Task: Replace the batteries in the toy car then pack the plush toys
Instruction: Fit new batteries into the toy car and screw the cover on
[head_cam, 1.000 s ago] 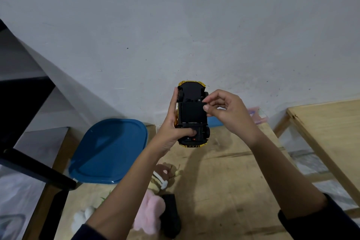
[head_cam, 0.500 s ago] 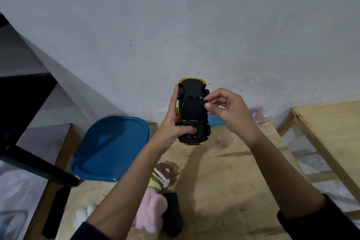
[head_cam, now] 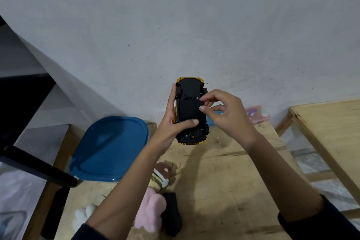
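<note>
In the middle of the frame the left hand [head_cam: 171,128] wraps tight round the upside-down toy car [head_cam: 190,111] and should hold it steady while the right hand [head_cam: 228,111], finger and thumb curled close, pinches gently at its black bottom.

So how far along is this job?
Nothing looks finished yet. The left hand holds the car underside up; the right hand picks at its black base. Whether the swap is done can't be seen. The plush toys lie unpacked on the table.

Toy car [head_cam: 190,111] held above the table [head_cam: 224,181]: a lid [head_cam: 109,148] lies left of it, plush toys [head_cam: 150,208] nearer the person, a second table [head_cam: 331,123] right.
</note>
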{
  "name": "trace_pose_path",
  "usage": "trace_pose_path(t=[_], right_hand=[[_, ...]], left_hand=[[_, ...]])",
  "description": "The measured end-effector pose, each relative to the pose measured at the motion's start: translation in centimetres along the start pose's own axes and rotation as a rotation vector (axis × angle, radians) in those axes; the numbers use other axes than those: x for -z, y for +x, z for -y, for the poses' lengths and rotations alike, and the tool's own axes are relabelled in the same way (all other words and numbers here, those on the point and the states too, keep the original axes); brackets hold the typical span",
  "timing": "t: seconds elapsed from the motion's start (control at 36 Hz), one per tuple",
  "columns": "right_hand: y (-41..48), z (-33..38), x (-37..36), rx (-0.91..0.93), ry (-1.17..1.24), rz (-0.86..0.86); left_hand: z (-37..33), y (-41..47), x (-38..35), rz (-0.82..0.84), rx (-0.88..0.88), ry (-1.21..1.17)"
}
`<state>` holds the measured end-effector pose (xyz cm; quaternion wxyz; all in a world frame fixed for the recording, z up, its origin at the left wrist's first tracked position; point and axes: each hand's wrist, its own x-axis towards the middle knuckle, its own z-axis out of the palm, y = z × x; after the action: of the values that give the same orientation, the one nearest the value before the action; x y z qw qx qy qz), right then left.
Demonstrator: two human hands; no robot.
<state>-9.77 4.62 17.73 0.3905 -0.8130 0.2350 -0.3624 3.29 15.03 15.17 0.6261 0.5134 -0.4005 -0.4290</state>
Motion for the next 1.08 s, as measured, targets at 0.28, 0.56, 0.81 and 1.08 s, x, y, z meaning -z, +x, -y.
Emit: trace_pose_path(t=[0.28,0.56,0.81,1.08], right_hand=[[-1.2,-0.7,-1.4,0.149,-0.164,-0.137],[-1.5,-1.3,-2.1,0.127,-0.214,-0.124],[-1.5,-1.5,-2.7,0.080,-0.324,-0.063],[-1.6,-1.8,-2.9,0.097,-0.440,-0.012]], left_hand=[[-0.3,0.1,-1.2,-0.130,0.011,-0.013],[-0.3,0.2,-1.4,-0.146,0.008,0.015],[0.5,0.6,-1.4,-0.125,0.001,0.013],[1.6,1.0,-1.4,-0.176,0.016,0.006]])
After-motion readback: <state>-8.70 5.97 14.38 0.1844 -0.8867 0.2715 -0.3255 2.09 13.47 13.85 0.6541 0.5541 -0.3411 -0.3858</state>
